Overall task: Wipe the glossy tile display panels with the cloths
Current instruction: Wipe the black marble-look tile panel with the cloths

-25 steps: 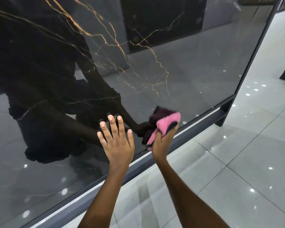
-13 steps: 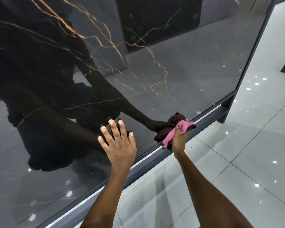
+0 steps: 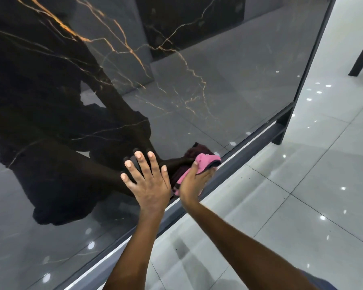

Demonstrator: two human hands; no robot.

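panel: glossy black tile panel (image 3: 228, 84) with gold veins, fills upper left and centre of frame, standing tilted in a dark metal frame (image 3: 258, 143); reflects the person's arms.
left hand: left hand (image 3: 148, 181), centre of frame, palm flat on the panel, fingers (image 3: 139, 162) straight and spread wide, holding nothing.
right hand: right hand (image 3: 194, 181), just right of the left, fingers curled round a pink cloth (image 3: 203, 162), pressing it on the panel's bottom edge next to the frame rail.
cloth: bunched, dark trim showing, touching glass.
floor: pale glossy tile floor (image 3: 302, 195), lower right, dotted with light reflections.
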